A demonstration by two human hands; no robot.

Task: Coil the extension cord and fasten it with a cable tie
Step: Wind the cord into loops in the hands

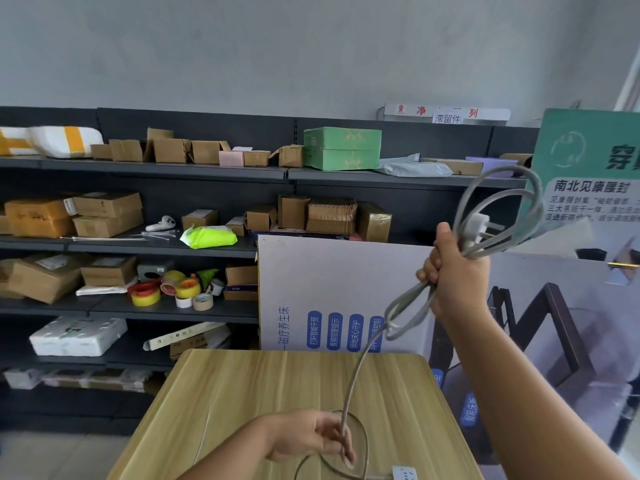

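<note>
right hand (453, 271), raised at frame right: fisted around grey extension cord (498, 216) loops, white plug (479, 225) above fist | left hand (308, 436), bottom centre: pinching cord's trailing length | power strip (403, 474) on wooden table (242, 393), bottom edge | thin cable tie (202, 434) on table, left of hand

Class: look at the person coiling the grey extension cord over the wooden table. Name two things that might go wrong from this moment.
1. The right hand grips several loops of the extension cord in one fist, with the plug sticking out; loops might slip and uncoil.
2. The left hand pinches the loose cord near the socket block at the table edge; pulling might drag it off.
</note>
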